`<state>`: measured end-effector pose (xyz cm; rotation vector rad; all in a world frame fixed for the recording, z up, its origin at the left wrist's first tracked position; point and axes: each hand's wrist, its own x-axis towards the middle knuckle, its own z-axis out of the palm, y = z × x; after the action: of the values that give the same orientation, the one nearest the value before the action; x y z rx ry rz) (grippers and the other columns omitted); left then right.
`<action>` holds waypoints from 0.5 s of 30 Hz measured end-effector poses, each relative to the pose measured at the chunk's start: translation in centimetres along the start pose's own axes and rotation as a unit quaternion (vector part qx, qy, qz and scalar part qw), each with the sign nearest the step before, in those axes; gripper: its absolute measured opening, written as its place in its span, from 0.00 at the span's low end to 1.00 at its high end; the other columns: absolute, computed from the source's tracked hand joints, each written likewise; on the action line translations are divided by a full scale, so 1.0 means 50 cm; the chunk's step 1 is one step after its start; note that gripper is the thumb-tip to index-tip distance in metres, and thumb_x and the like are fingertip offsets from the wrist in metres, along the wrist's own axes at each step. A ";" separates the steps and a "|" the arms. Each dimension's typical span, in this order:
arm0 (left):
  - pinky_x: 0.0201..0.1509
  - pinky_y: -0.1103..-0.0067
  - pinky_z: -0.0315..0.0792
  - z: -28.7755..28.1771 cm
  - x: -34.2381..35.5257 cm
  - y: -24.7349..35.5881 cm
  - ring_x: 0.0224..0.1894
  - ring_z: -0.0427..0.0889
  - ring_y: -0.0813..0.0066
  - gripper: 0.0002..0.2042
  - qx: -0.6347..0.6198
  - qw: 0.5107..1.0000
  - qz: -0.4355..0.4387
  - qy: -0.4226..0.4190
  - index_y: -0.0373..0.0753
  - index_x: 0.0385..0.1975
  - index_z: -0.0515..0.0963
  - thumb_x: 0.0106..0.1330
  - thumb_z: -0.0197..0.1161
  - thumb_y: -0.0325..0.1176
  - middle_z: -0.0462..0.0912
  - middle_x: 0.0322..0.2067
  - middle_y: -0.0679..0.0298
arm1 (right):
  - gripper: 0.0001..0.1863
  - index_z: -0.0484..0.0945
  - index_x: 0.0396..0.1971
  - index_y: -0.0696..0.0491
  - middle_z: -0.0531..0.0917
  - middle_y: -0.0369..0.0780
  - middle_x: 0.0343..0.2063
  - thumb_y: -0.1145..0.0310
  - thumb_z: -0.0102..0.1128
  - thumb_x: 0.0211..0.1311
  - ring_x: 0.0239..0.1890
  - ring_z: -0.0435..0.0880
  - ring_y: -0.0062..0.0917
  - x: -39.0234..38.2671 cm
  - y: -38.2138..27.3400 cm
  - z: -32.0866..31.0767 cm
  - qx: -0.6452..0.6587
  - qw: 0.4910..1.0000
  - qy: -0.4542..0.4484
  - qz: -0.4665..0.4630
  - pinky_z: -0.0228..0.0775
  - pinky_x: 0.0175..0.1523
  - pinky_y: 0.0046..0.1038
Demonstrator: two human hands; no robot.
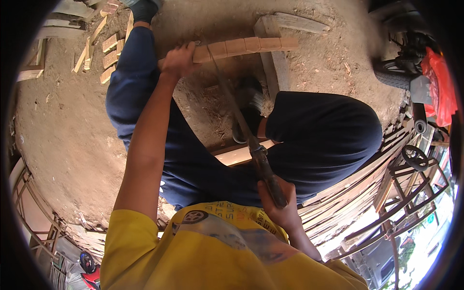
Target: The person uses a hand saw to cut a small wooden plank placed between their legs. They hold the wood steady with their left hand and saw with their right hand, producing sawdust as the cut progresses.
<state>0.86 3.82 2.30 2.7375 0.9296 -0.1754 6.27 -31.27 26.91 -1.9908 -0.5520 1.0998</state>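
Note:
A long wooden plank (pixel 234 47) with several lines across it lies crosswise at the far side of my legs. My left hand (pixel 179 60) is closed around the plank near its left end. A narrow-bladed handsaw (pixel 232 103) slants from my lap up to the plank, its far end crossing the wood just right of my left hand. My right hand (pixel 281 200) wraps around the saw's dark handle, close to my body. How deep the blade sits in the wood, I cannot tell.
Under the plank's right part stands a thick wooden beam (pixel 273 67). Several short cut wood pieces (pixel 110 59) lie on the dirt floor at the far left. Stacked boards (pixel 338 208) lie at the right, near a red plastic bag (pixel 439 87) and a tyre (pixel 392 75).

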 end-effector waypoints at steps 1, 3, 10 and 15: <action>0.48 0.63 0.74 -0.007 0.001 -0.004 0.46 0.79 0.51 0.28 0.000 1.000 -0.003 0.000 0.38 0.47 0.66 0.53 0.67 0.49 0.78 0.43 0.52 | 0.07 0.75 0.27 0.62 0.73 0.37 0.14 0.74 0.56 0.61 0.19 0.67 0.13 0.007 -0.011 -0.004 -0.003 1.000 -0.002 -0.002 0.61 0.24 0.24; 0.48 0.63 0.74 0.000 -0.003 0.004 0.46 0.79 0.51 0.28 -0.013 1.000 -0.006 -0.009 0.39 0.47 0.66 0.53 0.67 0.49 0.78 0.44 0.52 | 0.05 0.76 0.29 0.62 0.73 0.37 0.14 0.75 0.56 0.60 0.19 0.68 0.13 0.042 -0.011 0.008 0.009 1.000 -0.005 0.012 0.62 0.24 0.24; 0.47 0.62 0.75 0.003 0.001 -0.002 0.47 0.79 0.52 0.30 -0.004 1.000 0.002 0.025 0.38 0.49 0.65 0.52 0.67 0.50 0.79 0.43 0.52 | 0.06 0.75 0.26 0.62 0.70 0.32 0.13 0.75 0.57 0.60 0.19 0.65 0.10 0.002 -0.018 -0.001 -0.029 1.000 -0.009 -0.001 0.57 0.22 0.21; 0.47 0.62 0.75 0.004 0.001 0.002 0.47 0.79 0.52 0.30 -0.020 1.000 -0.019 -0.012 0.38 0.49 0.65 0.52 0.68 0.49 0.78 0.44 0.52 | 0.05 0.76 0.30 0.62 0.70 0.31 0.14 0.75 0.56 0.61 0.20 0.65 0.09 0.048 -0.011 0.011 -0.005 1.000 -0.018 -0.003 0.57 0.22 0.20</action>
<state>0.95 3.71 2.14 2.6770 0.9700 -0.1943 7.05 -29.08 25.97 -1.9803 -0.5839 1.1339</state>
